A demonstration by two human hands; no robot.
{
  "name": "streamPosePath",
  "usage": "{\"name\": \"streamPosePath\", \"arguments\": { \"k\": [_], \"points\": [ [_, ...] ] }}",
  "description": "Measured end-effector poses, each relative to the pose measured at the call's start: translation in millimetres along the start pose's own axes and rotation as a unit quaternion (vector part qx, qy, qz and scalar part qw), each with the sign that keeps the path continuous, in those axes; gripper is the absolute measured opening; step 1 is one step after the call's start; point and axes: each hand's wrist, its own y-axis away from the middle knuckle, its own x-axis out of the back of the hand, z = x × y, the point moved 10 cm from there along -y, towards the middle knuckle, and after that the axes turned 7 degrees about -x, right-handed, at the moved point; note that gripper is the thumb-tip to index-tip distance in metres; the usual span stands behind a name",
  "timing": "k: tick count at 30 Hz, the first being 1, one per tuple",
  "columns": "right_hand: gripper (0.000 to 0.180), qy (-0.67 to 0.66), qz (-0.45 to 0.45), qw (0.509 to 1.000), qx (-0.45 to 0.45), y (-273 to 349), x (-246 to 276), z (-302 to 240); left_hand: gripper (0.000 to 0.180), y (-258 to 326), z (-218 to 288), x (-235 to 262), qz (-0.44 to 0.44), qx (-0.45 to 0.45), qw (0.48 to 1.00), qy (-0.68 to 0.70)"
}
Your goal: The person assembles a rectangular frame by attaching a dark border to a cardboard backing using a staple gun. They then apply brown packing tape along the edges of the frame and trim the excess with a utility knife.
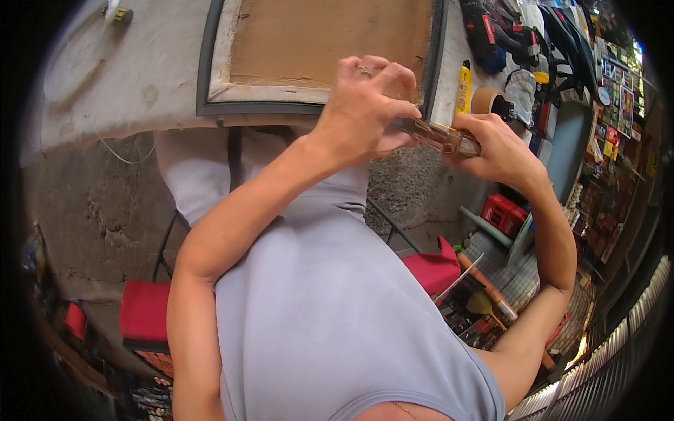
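My right hand (500, 146) grips a brown, see-through tool handle (442, 137) held level in front of my chest. My left hand (365, 105), with a ring on one finger, closes its fingers over the other end of the same tool. Both hands hover just off the near right corner of a dark picture frame (205, 77), which lies face down on the table with its brown backing board (330, 38) up. What the tool's tip looks like is hidden under my left hand.
A yellow tube (463, 88) and a roll of brown tape (486, 100) lie right of the frame, with power tools (491, 35) behind. The white-covered table (119, 77) ends in front of me. Below are red stools (144, 312), a red crate (502, 212) and a cluttered floor.
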Motion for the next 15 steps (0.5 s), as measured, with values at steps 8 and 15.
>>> {"name": "streamPosePath", "arguments": {
  "k": [8, 15],
  "points": [
    [0.04, 0.009, -0.006, 0.999, 0.033, -50.6, -13.2, -44.8, 0.03, 26.4, -38.6, 37.9, -0.045, 0.045, 0.997, -0.05],
    [0.042, 0.032, -0.04, 0.999, 0.018, -62.7, -18.8, -48.7, 0.025, 30.9, -42.4, 37.2, -0.038, 0.037, 0.999, -0.009]
  ]
}}
